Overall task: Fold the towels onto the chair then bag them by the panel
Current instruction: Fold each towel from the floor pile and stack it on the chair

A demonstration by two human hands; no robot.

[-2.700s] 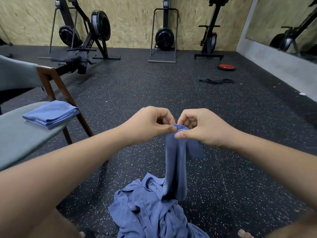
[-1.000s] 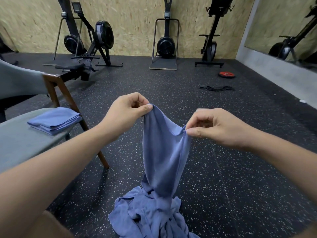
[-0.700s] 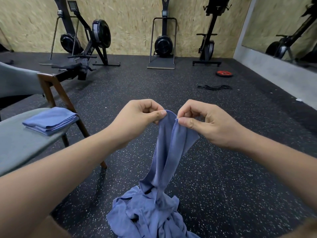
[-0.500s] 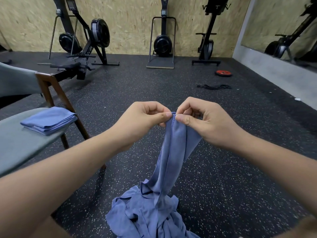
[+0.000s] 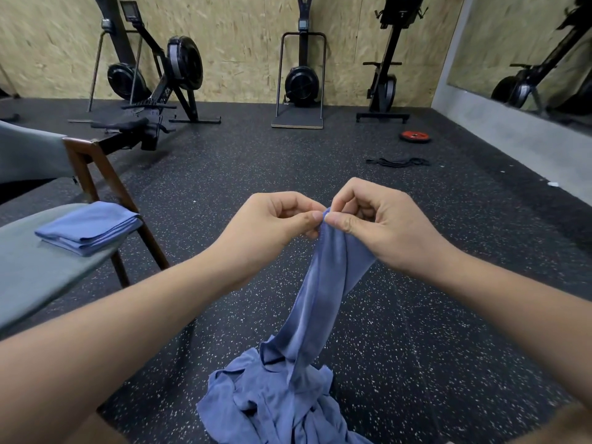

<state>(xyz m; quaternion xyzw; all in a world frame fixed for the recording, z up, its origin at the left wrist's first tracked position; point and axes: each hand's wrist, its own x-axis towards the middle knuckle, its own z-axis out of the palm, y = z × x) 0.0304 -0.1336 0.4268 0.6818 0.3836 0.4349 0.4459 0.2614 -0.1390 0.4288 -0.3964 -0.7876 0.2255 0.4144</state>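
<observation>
Hanging in mid-air from a two-handed pinch, a single blue towel [image 5: 323,283], bunched into a narrow rope. Runs with its long axis close to vertical, top edge up at the fingers, tail trailing down and slightly left into a crumpled heap of towels [image 5: 275,408] on the floor [image 5: 416,347]. Held at that top edge by the left hand [image 5: 269,229] and the right hand [image 5: 381,225], each pressing thumb against forefinger on the cloth, with knuckles almost touching. Drops directly below and between the two hands, no nearer to one than the other. Probably calls for drawing the hands apart sideways to spread the edge before any fold.

Off to the left, well apart from the pinch and nearer the left hand, a grey chair [image 5: 48,277] carrying a stack of folded towels [image 5: 86,227]. Farther out, rowing machines [image 5: 179,68] against a chipboard wall, a red weight plate [image 5: 415,136] and a black cord [image 5: 397,161]. No bag in view. No legible lettering anywhere; console screens too small to read.
</observation>
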